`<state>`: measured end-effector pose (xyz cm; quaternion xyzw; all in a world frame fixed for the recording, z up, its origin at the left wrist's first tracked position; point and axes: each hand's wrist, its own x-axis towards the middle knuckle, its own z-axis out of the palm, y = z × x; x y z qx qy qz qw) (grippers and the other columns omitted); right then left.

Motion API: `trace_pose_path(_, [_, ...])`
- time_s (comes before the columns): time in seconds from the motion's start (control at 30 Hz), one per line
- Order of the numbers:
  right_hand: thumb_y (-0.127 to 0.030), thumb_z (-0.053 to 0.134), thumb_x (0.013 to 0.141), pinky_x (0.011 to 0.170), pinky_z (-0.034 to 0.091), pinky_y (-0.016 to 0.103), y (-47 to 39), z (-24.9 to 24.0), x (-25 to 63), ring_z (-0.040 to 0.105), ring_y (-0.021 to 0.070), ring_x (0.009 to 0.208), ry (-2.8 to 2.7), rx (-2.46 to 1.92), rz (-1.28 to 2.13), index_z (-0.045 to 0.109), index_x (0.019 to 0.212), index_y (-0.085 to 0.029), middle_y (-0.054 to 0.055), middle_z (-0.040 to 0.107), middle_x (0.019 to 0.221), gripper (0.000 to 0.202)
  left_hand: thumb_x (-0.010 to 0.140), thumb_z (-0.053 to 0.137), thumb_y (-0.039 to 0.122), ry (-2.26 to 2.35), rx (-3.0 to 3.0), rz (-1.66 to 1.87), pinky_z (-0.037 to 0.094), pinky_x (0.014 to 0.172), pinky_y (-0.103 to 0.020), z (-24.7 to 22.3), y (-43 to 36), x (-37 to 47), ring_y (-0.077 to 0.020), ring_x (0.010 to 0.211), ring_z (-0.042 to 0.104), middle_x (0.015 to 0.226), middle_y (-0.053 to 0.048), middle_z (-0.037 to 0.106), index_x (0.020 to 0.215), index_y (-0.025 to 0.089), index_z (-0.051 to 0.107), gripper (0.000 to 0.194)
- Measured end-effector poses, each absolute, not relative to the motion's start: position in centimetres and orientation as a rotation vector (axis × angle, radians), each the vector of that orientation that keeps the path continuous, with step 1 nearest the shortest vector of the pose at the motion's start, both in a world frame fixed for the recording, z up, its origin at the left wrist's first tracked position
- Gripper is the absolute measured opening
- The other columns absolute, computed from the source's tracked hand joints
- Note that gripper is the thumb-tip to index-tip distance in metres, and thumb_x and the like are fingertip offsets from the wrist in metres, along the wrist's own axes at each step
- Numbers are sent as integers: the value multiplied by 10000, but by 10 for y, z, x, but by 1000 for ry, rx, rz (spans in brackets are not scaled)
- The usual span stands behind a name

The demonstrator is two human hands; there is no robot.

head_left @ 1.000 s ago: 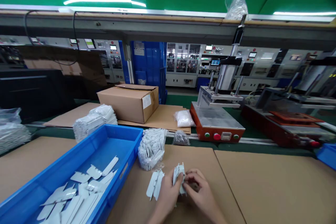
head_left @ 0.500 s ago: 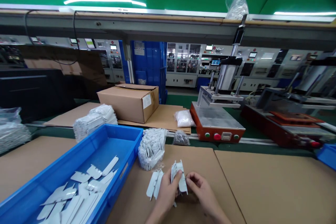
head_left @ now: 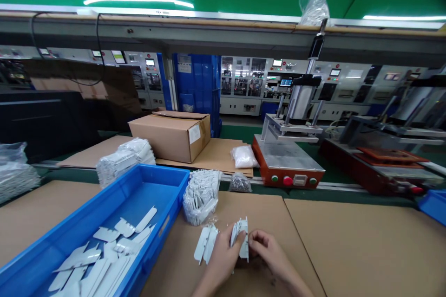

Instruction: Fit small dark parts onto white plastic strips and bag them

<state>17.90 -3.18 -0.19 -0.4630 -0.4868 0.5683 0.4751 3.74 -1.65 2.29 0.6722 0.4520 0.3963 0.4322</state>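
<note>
My left hand [head_left: 225,253] is closed around a small stack of white plastic parts [head_left: 243,240], flat pieces with notched edges, held upright above the cardboard. Right beside the stack's edge is my right hand [head_left: 266,250], its thumb and forefinger pinched together; whatever lies between them is too small to make out. A few more white plastic pieces [head_left: 205,243] lie on the cardboard just left of my left hand. Behind them stands an open clear bag [head_left: 201,197] full of similar white parts. Small dark bits lie on the cardboard below my hands.
A long blue bin [head_left: 167,222] with loose white pieces stands at left. Toward the back are a cardboard box [head_left: 170,137], a white bag [head_left: 244,156], a bag of small dark pieces [head_left: 239,182] and a press [head_left: 291,160]. Another press [head_left: 386,158] stands at right.
The stack in my left hand has turned more edge-on and shifted slightly right and down. My right hand stays close beside it, moved a little to the right.
</note>
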Motion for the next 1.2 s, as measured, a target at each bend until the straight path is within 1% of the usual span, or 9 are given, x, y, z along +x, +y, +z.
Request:
trace_pose_path(0.1, [-375, 541, 694, 521, 377, 218, -30, -1, 186, 473, 123, 522, -1284, -1299, 1152, 511, 617, -174, -35, 490, 534, 217, 798, 373, 361, 1276, 1823, 942, 319, 546, -208, 21, -10, 30, -136, 595, 479, 616, 1, 543, 677, 155, 518, 280])
trace_pose_path(0.2, [-308, 501, 717, 563, 382, 230, -28, -4, 197, 504, 144, 584, -1429, -1454, 806, 539, 641, -183, -13, 540, 604, 151, 758, 438, 279, 1457, 1965, 783, 297, 546, -206, 18, -1, 20, -142, 599, 509, 613, -4, 560, 687, 170, 535, 161])
trace_pose_path(0.33, [-247, 524, 672, 599, 387, 243, -26, -10, 212, 532, 161, 635, -1628, -1533, 577, 571, 623, -185, 10, 578, 654, 92, 715, 478, 218, 1619, 2010, 654, 294, 560, -199, 14, 4, 15, -149, 648, 537, 661, -23, 578, 711, 169, 546, 85])
trace_pose_path(0.57, [-195, 574, 621, 676, 381, 285, -25, -18, 209, 524, 206, 743, -1738, -1593, 474, 604, 635, -198, 28, 588, 692, 33, 750, 428, 241, 1515, 2077, 699, 278, 540, -201, 9, -3, 22, -143, 607, 536, 627, -19, 574, 700, 174, 518, 123])
trace_pose_path(0.7, [-216, 523, 688, 622, 393, 265, -25, -19, 197, 526, 188, 671, -1640, -1525, 587, 557, 612, -197, 16, 574, 645, 85, 746, 424, 230, 1410, 2108, 694, 269, 525, -195, 8, -7, 26, -134, 605, 526, 637, -7, 574, 718, 181, 510, 103])
trace_pose_path(0.8, [-266, 476, 742, 567, 405, 248, -24, -18, 195, 525, 167, 588, -1480, -1476, 729, 536, 657, -194, 3, 564, 609, 127, 741, 420, 228, 1353, 2084, 746, 272, 525, -201, 8, -10, 30, -132, 588, 500, 605, -3, 551, 677, 172, 508, 123])
trace_pose_path(0.87, [-282, 476, 746, 575, 413, 250, -23, -18, 196, 535, 170, 597, -1434, -1463, 759, 545, 687, -187, 11, 576, 628, 131, 734, 429, 238, 1333, 2068, 755, 268, 518, -205, 7, -11, 32, -133, 575, 485, 585, 2, 537, 659, 169, 511, 131])
trace_pose_path(1.07, [-266, 576, 669, 686, 400, 280, -27, -20, 195, 540, 207, 759, -1653, -1488, 608, 621, 713, -198, 35, 606, 741, 92, 735, 422, 240, 1304, 2036, 782, 278, 532, -215, 6, -12, 33, -145, 597, 486, 613, -14, 553, 685, 164, 535, 145])
trace_pose_path(1.2, [-275, 563, 684, 689, 383, 290, -30, -16, 192, 532, 209, 756, -1741, -1528, 536, 637, 715, -216, 34, 606, 729, 100, 741, 410, 237, 1314, 2062, 775, 277, 529, -215, 7, -12, 32, -147, 609, 492, 628, -17, 559, 693, 169, 535, 150])
